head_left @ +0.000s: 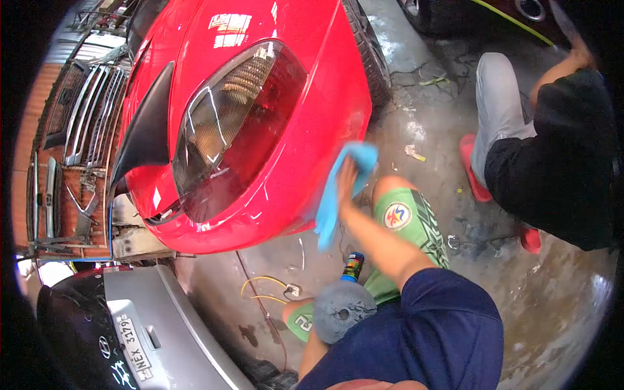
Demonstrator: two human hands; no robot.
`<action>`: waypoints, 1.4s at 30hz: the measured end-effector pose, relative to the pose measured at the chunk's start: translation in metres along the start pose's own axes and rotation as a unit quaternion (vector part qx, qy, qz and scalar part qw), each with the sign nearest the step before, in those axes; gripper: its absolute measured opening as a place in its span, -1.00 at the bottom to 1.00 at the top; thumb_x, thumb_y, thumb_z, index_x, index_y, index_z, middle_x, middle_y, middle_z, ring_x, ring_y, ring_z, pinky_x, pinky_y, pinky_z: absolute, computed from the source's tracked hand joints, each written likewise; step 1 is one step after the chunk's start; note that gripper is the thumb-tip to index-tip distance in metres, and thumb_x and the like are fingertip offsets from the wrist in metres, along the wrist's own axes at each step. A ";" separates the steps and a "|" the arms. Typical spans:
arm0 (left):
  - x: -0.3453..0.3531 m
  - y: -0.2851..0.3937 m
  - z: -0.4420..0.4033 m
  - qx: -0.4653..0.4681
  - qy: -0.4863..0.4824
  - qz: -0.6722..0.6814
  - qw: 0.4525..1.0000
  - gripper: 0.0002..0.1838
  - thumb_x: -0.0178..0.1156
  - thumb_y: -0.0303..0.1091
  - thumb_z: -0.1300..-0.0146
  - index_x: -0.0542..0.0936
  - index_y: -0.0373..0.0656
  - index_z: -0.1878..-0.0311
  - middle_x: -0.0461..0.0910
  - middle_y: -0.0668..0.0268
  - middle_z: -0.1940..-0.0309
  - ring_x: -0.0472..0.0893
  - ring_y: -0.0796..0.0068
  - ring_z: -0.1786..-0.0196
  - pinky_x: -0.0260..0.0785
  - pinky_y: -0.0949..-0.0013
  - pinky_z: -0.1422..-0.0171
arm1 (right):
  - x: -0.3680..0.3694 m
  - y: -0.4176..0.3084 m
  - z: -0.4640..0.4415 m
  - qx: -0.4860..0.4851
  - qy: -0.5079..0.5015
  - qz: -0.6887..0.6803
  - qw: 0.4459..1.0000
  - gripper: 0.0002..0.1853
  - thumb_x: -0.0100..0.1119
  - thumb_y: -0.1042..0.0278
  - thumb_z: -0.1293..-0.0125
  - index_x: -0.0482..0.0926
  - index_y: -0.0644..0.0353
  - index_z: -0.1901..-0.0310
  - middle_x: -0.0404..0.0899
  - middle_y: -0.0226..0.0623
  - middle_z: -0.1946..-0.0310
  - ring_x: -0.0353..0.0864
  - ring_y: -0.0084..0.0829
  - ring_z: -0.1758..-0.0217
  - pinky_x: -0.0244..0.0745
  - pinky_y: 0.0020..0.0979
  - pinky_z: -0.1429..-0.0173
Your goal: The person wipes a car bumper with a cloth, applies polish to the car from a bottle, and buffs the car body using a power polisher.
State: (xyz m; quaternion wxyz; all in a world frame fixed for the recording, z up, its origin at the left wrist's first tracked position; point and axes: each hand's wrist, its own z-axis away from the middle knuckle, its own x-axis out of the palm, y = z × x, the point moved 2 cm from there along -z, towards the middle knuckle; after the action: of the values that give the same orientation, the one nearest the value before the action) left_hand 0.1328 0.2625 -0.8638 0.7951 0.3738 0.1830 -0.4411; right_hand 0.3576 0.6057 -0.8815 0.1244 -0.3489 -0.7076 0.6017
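Note:
My right hand [348, 177] presses a light blue cloth [330, 207] against the lower corner of a red car's bumper [286, 211], close to its headlight [244, 123]. The cloth is somewhat blurred and drapes around the fingers. A round grey pad [344, 311] with a dark centre hole lies in front of my navy shirt, above my lap. Beside it stands a dark bottle or can [352, 265] with a coloured label; its kind is unclear. My left hand is hidden; only a bit of skin, perhaps the forearm, shows below the pad.
A person in a black shirt [559, 156] crouches on the right, near another vehicle. Behind me to the left is a silver car [156, 312]. Car grilles [91, 117] hang on the wall. A yellow cord [263, 279] and a plug lie on the wet floor.

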 end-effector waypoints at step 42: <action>0.020 0.017 -0.053 0.071 -0.022 -0.012 0.997 -0.59 0.25 -0.14 -0.31 0.69 -0.27 -0.05 0.73 -0.20 0.09 0.73 -0.23 0.00 0.56 -0.19 -0.10 | -0.283 -0.081 0.020 -0.071 -0.446 0.380 0.807 -0.09 0.35 -0.41 -0.21 0.38 -0.27 -0.56 0.33 0.02 -0.53 0.20 0.27 -0.58 0.09 0.50 -0.48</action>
State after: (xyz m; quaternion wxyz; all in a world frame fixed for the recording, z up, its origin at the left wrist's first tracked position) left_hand 0.1598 0.2972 -0.9032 0.7649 0.4180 0.1382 -0.4702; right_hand 0.5230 0.4055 -0.7420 -0.4685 -0.2913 -0.5370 0.6382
